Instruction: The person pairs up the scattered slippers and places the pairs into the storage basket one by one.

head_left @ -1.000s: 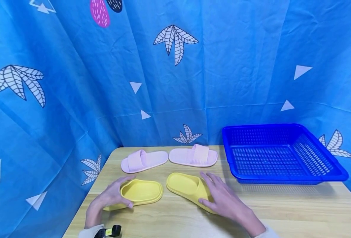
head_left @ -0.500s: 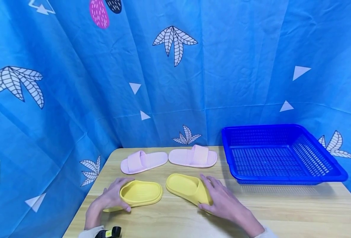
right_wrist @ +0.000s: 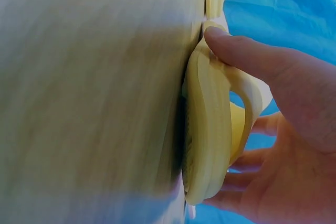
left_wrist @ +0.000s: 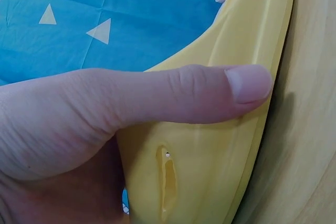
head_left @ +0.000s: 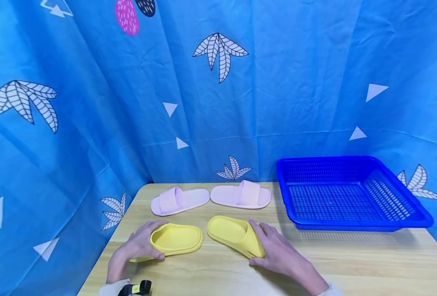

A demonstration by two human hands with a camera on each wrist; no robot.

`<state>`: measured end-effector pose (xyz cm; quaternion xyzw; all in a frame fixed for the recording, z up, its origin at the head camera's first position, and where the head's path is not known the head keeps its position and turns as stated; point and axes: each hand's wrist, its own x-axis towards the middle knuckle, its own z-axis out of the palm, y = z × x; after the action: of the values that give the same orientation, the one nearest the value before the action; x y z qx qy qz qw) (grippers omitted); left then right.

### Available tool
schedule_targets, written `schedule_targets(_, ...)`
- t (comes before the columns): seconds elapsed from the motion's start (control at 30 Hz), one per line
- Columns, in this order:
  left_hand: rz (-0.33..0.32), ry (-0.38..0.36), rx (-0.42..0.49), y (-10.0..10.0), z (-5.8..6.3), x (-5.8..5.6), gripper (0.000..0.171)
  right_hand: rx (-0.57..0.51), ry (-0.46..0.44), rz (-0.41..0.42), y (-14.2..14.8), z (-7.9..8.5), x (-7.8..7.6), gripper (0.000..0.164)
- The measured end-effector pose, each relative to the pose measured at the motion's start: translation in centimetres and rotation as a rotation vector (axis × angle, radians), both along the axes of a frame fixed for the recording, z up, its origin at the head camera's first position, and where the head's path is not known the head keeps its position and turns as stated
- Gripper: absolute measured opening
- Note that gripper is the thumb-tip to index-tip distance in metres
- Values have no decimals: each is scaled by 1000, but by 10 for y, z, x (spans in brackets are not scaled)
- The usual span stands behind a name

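Two yellow slippers lie on the wooden table. My left hand [head_left: 142, 242] grips the left yellow slipper [head_left: 181, 240] across its strap, which it mostly covers. In the left wrist view the thumb presses along the side of that slipper [left_wrist: 241, 35], above a slit in the yellow material. My right hand [head_left: 279, 250] holds the right yellow slipper [head_left: 231, 231] around its toe end. Seen from the right wrist, the thumb lies on the near side of this slipper [right_wrist: 207, 119], with the other fingers reaching along its far side, partly hidden.
Behind the yellow pair, two pink slippers, a left one [head_left: 194, 198] and a right one [head_left: 225, 194], lie near the table's back edge. A blue plastic basket [head_left: 351, 223] stands at the back right. Blue patterned curtain [head_left: 296, 82] hangs behind and to the left of the table [head_left: 200, 275].
My right thumb has slid toward me, down to the near side of the right yellow slipper. The left hand and both yellow slippers stay almost where they were.
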<state>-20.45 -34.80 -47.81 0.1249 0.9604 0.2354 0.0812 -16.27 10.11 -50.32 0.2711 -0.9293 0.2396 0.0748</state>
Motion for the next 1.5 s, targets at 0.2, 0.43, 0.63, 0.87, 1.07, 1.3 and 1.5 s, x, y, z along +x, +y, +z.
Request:
schedule_targets(0.2,6,8,-5,0,-1,-4,104,1,-19,-5,1,1,-1,105)
schedule_targets(0.43,3,-2,13,1,-3,-4,102,-3,2,-20,5,1,-1,101)
schedule_targets(0.63,15,1,11,7,0,-4,104,7,21,-56,10,6,0,99)
schedule_targets(0.87,17,30,51,9,3,-3,105,13,7,-91,13,17,2,94)
schedule_targets(1.07,-71,57,185,7,4,-3,100,11,53,-102,17,28,5,94)
schedule_targets(1.3,-107,57,219,10,14,-2,94,-43,119,-91,20,41,9,97)
schedule_targets(1.5,-22,131,112,17,20,-4,96,-65,175,-100,24,52,9,97)
